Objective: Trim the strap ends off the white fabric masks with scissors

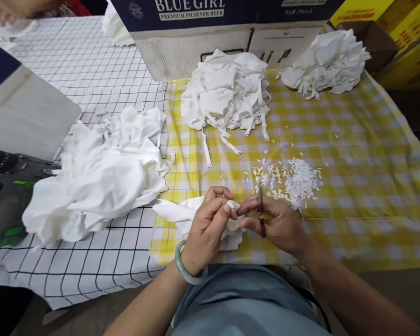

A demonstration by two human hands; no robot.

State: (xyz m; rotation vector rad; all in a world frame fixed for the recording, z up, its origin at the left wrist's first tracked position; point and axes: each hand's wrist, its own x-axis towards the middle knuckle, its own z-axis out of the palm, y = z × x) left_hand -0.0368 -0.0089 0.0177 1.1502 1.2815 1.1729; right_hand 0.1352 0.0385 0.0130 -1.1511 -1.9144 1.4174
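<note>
My left hand (208, 228), with a green bangle at the wrist, pinches the edge of a white cloth garment (185, 212) that lies partly on the table in front of me. Close beside it, my right hand (283, 224) grips a small pair of scissors (261, 210), blades pointing away from me. The right fingertips are at the cloth's edge; whether they pinch it I cannot tell. Past the right hand lies a heap of tiny white snippets (301, 182). To the left is a loose pile of similar white garments (101, 182).
Another white pile with dangling straps (227, 93) sits before a Blue Girl beer carton (196, 51); a further pile (329, 63) is at the back right. A black-and-green tool (7, 196) and a carton flap (31, 112) stand left. Another person's hand (7, 14) shows top left.
</note>
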